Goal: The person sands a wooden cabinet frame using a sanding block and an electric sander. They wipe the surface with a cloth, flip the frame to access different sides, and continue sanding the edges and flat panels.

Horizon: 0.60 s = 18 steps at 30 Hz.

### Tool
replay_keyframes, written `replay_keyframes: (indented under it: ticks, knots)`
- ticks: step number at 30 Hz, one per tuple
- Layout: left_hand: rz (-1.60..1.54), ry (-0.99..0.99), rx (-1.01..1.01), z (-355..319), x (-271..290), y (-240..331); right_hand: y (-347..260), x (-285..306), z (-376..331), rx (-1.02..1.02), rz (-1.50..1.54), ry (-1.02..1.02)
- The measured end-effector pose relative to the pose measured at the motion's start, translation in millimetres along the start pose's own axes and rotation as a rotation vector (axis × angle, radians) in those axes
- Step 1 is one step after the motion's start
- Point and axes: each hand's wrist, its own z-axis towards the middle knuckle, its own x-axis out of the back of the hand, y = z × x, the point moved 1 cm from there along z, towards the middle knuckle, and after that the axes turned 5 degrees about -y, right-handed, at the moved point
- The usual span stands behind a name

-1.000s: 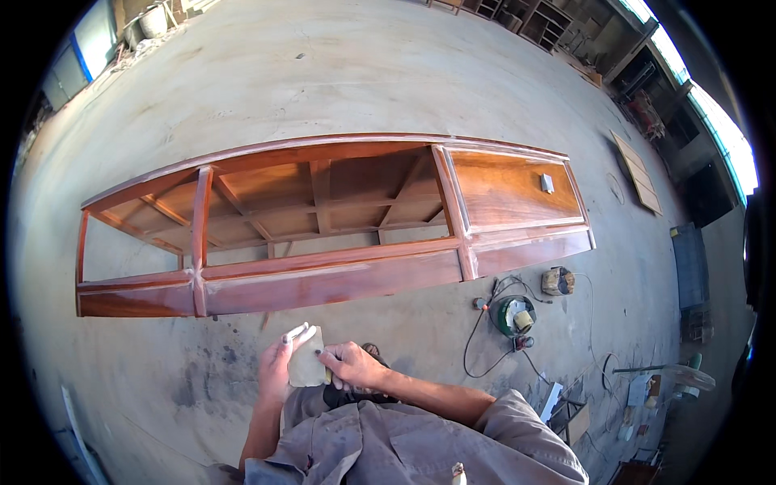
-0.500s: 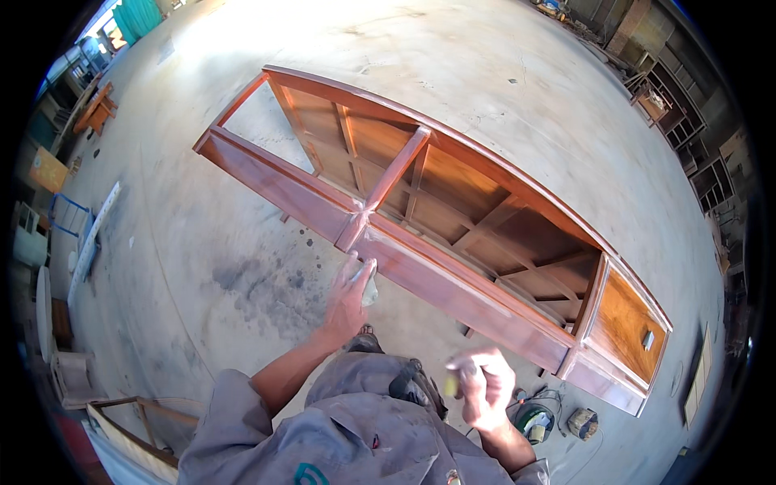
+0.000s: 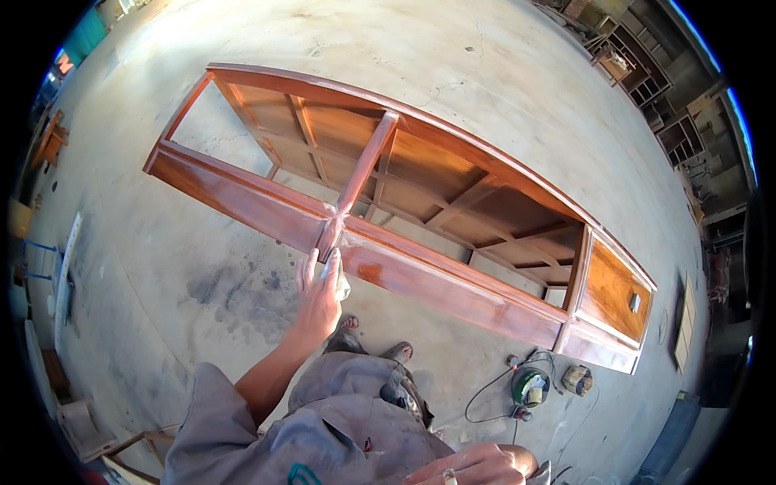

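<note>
Gripping pale, thin sheet (image 3: 343, 288) beneath left hand's (image 3: 318, 295) near-straight fingers at lower edge of reddish-brown wooden cabinet frame (image 3: 436, 284), apparently sanding; resting right hand (image 3: 473, 466) low, half-curled, contents untellable; probably needing flat, even pressure next.

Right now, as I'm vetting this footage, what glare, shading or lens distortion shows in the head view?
In the head view, the pale grey concrete floor brightens toward the upper left; head view again, the long reddish-brown wooden frame bows along its far edge, its inside shaded; head view too, black fills the corners, and the bare left hand shows clearly.
</note>
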Motion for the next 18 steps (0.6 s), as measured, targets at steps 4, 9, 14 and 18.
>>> replay_keyframes:
  ticks: [4,9,14,18]
  knots:
    - [0.053,0.003,-0.033,28.3,5.4,4.5,3.6,2.6,-8.2,-0.058,-0.001,-0.041]
    - [0.027,0.016,-0.054,-3.9,10.0,3.6,1.8,8.1,-22.1,-0.131,-0.047,-0.030]
    - [0.040,0.046,-0.039,24.4,7.0,-2.5,8.4,25.0,-72.9,-0.422,-0.160,0.026]
    - [0.017,-0.034,-0.038,-5.9,12.0,4.1,23.3,44.2,-168.4,-0.975,-0.430,0.153]
